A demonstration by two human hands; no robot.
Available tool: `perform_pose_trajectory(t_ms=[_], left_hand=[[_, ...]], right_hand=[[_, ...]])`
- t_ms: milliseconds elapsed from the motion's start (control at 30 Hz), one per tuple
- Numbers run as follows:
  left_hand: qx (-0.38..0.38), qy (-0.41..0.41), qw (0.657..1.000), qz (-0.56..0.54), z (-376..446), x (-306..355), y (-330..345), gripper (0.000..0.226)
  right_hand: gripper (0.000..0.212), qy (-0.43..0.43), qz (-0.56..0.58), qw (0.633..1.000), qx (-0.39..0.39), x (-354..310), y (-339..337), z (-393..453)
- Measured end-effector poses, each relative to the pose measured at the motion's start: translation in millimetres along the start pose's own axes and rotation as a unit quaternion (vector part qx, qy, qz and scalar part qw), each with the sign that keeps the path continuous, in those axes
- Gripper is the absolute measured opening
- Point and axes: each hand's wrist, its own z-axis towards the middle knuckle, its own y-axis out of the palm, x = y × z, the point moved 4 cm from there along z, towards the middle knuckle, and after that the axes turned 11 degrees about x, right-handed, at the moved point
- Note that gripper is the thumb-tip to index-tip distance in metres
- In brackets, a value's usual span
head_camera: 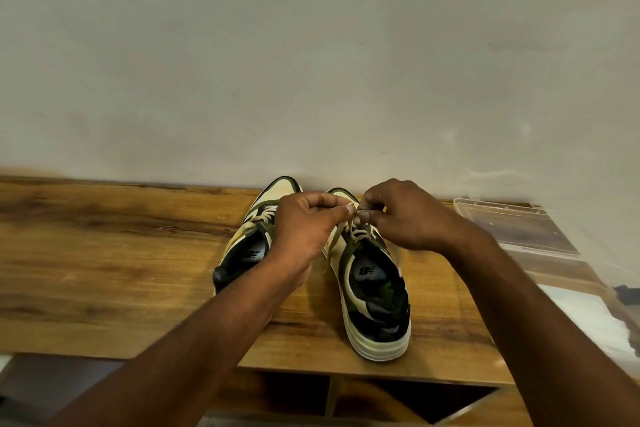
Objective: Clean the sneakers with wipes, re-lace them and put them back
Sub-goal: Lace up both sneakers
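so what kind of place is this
Probably a home, maybe an entryway: a pair of sneakers sits on a wooden shelf unit with open compartments below, against a plain wall, beside a clear plastic box.

left hand (304, 225) hiding left sneaker (242, 253) laces, clear box (519, 229) blurred

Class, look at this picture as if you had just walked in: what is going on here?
A person is lacing a pair of sneakers on a wooden table by a wall. Both hands work on the right sneaker: the left hand and the right hand each pinch its lace above the eyelets. The left sneaker stands beside it, already laced. A clear plastic box sits at the table's right end.
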Motion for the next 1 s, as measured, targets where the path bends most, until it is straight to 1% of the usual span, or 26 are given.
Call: perform_pose_trajectory(t_ms=[133,200,233,333,433,500,600,667,767,833,900,1000], left_hand=[[-0.001,0.010,1.000,0.000,2,-1,-1,0.008],[-0.001,0.008,1.000,-0.002,2,-2,-1,0.009],[-0.002,0.004,1.000,-0.006,2,-1,0,0.008],[0.001,-0.035,0.999,-0.026,0,-2,1,0.008],[-0.004,-0.091,0.994,-0.057,-2,-5,2,0.006],[-0.005,-0.109,0.992,-0.060,-1,-8,2,0.006],[-0.004,-0.129,0.990,-0.053,2,-12,1,0.007],[0.001,-0.148,0.987,-0.066,3,-14,1,0.013],[0.010,-0.181,0.980,-0.086,6,-17,-1,0.024],[0.000,-0.198,0.975,-0.097,5,-18,-1,0.023],[-0.007,-0.210,0.972,-0.101,5,-18,-1,0.018],[-0.017,-0.215,0.971,-0.099,6,-18,-1,0.017]], right_hand=[[0.009,0.011,0.050,0.998,-0.026,0,0,-1],[0.003,0.020,0.076,0.996,-0.030,0,-1,-2],[0.001,0.021,0.082,0.996,-0.029,-1,-1,-3],[0.008,0.011,0.063,0.998,0.006,-4,-2,-4],[0.016,-0.020,0.008,0.997,0.074,-5,-4,-5],[0.020,-0.047,-0.028,0.991,0.124,-5,-8,-6],[0.026,-0.120,-0.048,0.974,0.186,-9,-13,-9],[0.026,-0.180,-0.057,0.962,0.197,-15,-14,-15],[0.015,-0.250,-0.078,0.943,0.204,-19,-11,-20],[0.008,-0.271,-0.084,0.936,0.210,-17,-10,-20],[0.006,-0.284,-0.090,0.933,0.204,-14,-8,-20],[0.006,-0.290,-0.084,0.932,0.199,-12,-7,-21]])
